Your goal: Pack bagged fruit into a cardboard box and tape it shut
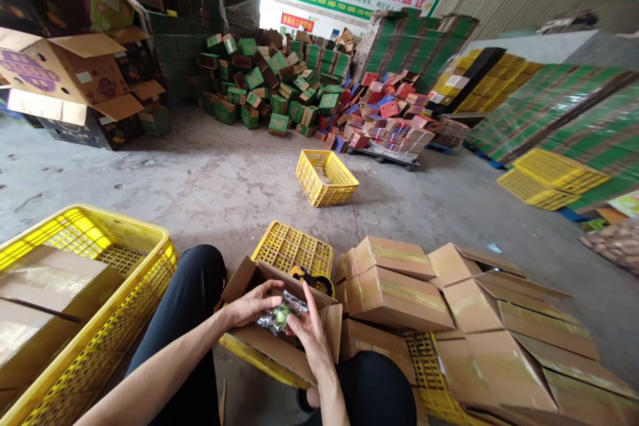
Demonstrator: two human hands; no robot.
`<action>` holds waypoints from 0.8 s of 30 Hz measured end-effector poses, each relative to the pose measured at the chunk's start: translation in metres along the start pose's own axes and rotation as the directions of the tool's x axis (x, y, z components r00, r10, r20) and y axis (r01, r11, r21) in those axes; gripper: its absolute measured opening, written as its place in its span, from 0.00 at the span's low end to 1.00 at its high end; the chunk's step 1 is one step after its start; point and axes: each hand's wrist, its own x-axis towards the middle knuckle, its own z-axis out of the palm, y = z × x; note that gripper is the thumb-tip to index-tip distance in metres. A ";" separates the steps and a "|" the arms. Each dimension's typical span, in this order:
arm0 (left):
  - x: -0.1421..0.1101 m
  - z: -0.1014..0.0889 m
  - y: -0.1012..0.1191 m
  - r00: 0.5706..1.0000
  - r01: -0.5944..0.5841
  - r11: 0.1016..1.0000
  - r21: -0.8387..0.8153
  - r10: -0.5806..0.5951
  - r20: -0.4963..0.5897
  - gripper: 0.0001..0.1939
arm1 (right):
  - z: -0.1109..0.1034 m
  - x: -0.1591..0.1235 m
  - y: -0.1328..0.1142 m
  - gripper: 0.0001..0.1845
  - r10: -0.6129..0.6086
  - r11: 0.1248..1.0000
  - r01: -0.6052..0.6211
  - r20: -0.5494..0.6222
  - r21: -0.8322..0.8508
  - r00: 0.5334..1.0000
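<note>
- Both my hands on one plastic bag, clear and crinkled, something green inside; contents too small to name.
- Left hand: gripping the bag at its left side, thumb at the near side, fingers curled past its upper edge.
- Right hand: gripping the bag at its right side, thumb pressed on it near the green part, index finger stretched up and away from me.
- Bag sits between the two hands, green part nearer my right thumb; shiny film spreads toward left fingers. How tight the squeeze is, can't tell.
- Bag is above the mouth of a cardboard box, flaps up, between my knees. Box contents mostly hidden by hands and bag.
- Tape dispenser, yellow and black, just beyond right fingertips, by the box's far side.
- Yellow crate beneath the box, its slatted face showing past the far side.
- To my right: taped boxes packed close together, some over yellow plastic grating.
- To my left: big yellow basket with cardboard boxes in it.
- Ahead on the floor: small yellow basket, well apart from hands; pile of green boxes behind.
</note>
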 end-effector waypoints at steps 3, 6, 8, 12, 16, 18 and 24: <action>-0.001 0.002 0.002 1.000 0.011 0.999 0.035 -0.011 0.017 0.38 | 0.000 -0.002 0.000 0.53 0.002 1.000 -0.001 0.041 -0.020 0.999; -0.002 0.003 0.004 1.000 0.008 0.998 0.061 -0.009 0.019 0.36 | 0.000 -0.002 -0.001 0.37 0.001 0.996 0.002 0.042 -0.084 0.999; -0.004 0.004 0.005 0.999 0.029 0.996 0.081 -0.031 0.018 0.34 | 0.000 0.000 0.000 0.33 -0.012 0.993 0.012 0.001 -0.120 1.000; -0.006 0.004 0.009 0.998 0.062 0.986 0.153 -0.063 0.003 0.34 | -0.006 0.009 0.009 0.36 -0.026 0.992 0.008 -0.140 -0.128 0.990; -0.007 0.004 0.013 0.999 0.005 0.979 0.203 -0.015 0.047 0.37 | -0.014 0.021 0.025 0.43 0.025 0.992 -0.060 -0.299 -0.107 0.954; -0.006 0.005 0.014 0.995 -0.050 0.974 0.220 0.028 0.101 0.38 | -0.017 0.025 0.031 0.43 0.038 0.991 -0.079 -0.351 -0.104 0.935; -0.002 0.006 0.008 0.992 -0.083 0.953 0.291 0.052 0.115 0.37 | -0.014 0.026 0.038 0.38 0.072 0.989 -0.113 -0.363 -0.092 0.929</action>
